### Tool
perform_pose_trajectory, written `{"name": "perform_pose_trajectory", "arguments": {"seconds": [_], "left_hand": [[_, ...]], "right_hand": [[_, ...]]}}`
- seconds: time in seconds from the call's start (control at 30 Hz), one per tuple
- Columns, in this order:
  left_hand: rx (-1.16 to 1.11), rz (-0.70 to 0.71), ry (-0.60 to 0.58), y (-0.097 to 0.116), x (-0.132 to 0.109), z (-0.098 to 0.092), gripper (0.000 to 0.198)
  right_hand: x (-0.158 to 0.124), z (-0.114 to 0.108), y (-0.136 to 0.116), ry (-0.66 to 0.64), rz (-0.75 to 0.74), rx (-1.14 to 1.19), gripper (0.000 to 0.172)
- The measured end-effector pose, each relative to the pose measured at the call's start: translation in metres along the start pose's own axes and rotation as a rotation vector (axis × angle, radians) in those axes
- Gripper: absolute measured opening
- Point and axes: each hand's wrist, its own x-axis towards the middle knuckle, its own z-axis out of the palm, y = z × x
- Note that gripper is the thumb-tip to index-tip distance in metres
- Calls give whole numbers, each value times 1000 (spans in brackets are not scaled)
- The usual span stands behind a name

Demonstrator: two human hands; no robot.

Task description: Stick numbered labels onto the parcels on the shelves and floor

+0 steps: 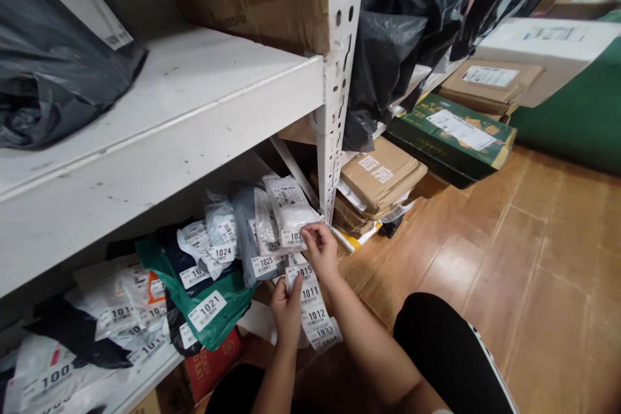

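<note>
My left hand (285,305) pinches a strip of white number labels (314,312), which hangs down with numbers such as 1011 and 1012 showing. Just above it, my right hand (321,251) has thumb and fingertips together at the right end of a number label (291,237) on a white plastic parcel (290,200). Fingers cover the label's last digit. Left of that parcel are a clear-wrapped parcel (265,223) marked 1026 and a grey bag (245,223) marked 1025. A green bag (233,310) carries label 1021.
More labelled bags (121,304) crowd the lower shelf to the left. A white upper shelf (194,90) overhangs them, ending at a perforated post (339,77). Cardboard parcels (383,174) and a green box (451,136) sit right of the post, beside the wooden floor (548,259).
</note>
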Motion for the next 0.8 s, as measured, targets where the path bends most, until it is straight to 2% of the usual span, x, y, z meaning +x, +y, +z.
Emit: {"name": "perform_pose_trajectory", "arguments": {"seconds": [0.13, 0.23, 0.27, 0.33, 0.4, 0.43, 0.53, 0.63, 0.8], "left_hand": [[-1, -58, -70, -16, -9, 6, 42], [-10, -58, -96, -23, -12, 10, 42], [-12, -64, -94, -23, -13, 11, 42], [-10, -80, -88, -23, -12, 12, 44], [-1, -84, -91, -22, -10, 13, 43], [8, -73, -87, -21, -9, 13, 43], [16, -43, -37, -16, -6, 15, 43], [11, -68, -14, -14, -5, 16, 43], [7, -152, -44, -31, -17, 25, 44]], "right_hand": [[30, 8, 16, -67, -5, -130, 18], [36, 6, 18, -110, -13, -242, 19], [36, 5, 15, -121, 4, -299, 29], [35, 3, 6, -102, 33, -466, 58], [36, 5, -4, -75, -32, -616, 82], [38, 7, -6, -90, -106, -668, 85], [48, 18, -4, -276, -299, -771, 73], [63, 21, 10, -443, -311, -832, 61], [88, 10, 36, -631, -418, -748, 71]]}}
